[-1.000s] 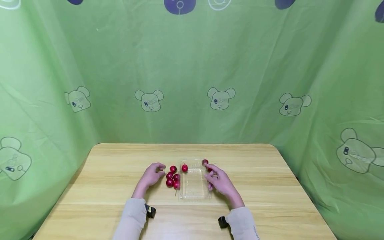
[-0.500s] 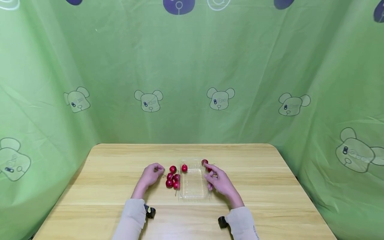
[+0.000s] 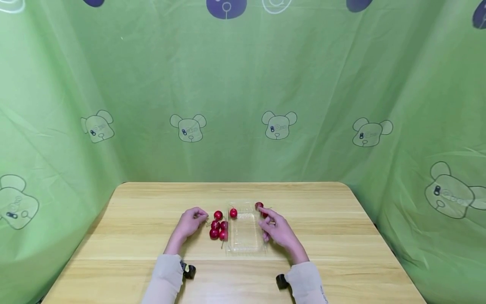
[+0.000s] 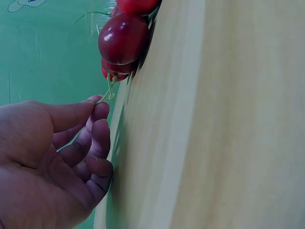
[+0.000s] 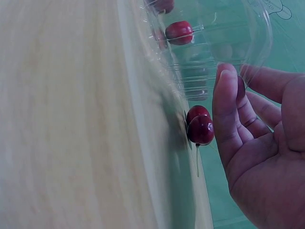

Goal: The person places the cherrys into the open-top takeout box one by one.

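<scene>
Several dark red cherries [image 3: 214,233] lie bunched on the table against the left side of a clear plastic box [image 3: 244,249]. My left hand [image 3: 193,221] is beside them, thumb and index finger pinching a thin green stem [image 4: 106,97]; which cherry it belongs to is hard to tell. One bright red cherry [image 3: 233,213] is inside the box, at its far left. At the box's right side, my right hand [image 3: 278,229] grips the wall between thumb and fingers. Near its fingertips, two cherries [image 5: 200,130] rest outside the box, one trailing a stem.
The wooden table [image 3: 322,236] extends to both sides and towards the body. Behind and around it hangs a green curtain [image 3: 231,160] with bear-head prints. Black wrist cameras [image 3: 282,281] sit at both sleeves.
My left thumb and index finger have closed together on the stem. The far cherry of the bunch has shifted slightly left and nearer. My right hand and the box have stayed in place.
</scene>
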{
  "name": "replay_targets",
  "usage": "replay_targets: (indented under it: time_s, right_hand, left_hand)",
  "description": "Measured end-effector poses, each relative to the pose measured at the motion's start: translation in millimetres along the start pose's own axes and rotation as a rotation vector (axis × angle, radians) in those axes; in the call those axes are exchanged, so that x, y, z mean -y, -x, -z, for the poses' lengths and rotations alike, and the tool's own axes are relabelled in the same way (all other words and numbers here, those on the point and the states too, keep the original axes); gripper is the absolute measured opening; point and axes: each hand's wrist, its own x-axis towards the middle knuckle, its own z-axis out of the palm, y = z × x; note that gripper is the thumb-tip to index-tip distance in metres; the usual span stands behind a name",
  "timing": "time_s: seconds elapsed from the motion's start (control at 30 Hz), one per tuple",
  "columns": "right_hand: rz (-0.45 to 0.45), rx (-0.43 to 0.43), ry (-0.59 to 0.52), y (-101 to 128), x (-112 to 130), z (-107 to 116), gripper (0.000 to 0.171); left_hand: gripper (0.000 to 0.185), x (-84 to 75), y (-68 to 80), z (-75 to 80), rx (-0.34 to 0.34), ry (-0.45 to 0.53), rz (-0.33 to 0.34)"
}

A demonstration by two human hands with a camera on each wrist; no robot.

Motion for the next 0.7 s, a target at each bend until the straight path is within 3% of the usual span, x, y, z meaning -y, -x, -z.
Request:
replay_targets:
  time_s: [0.47, 0.7]
  right_hand:
    - [-0.002, 0.001, 0.002, -3, -5, 0, 0.059]
    - [-0.013, -0.012, -0.006, -1, -4, 1, 0.059]
  left_hand:
    - [0.013, -2.2, 5.8, 3.3, -0.012, 0.087, 0.005]
    - [0.014, -11.0, 8.7, 8.0, -0.01, 0.104, 0.005]
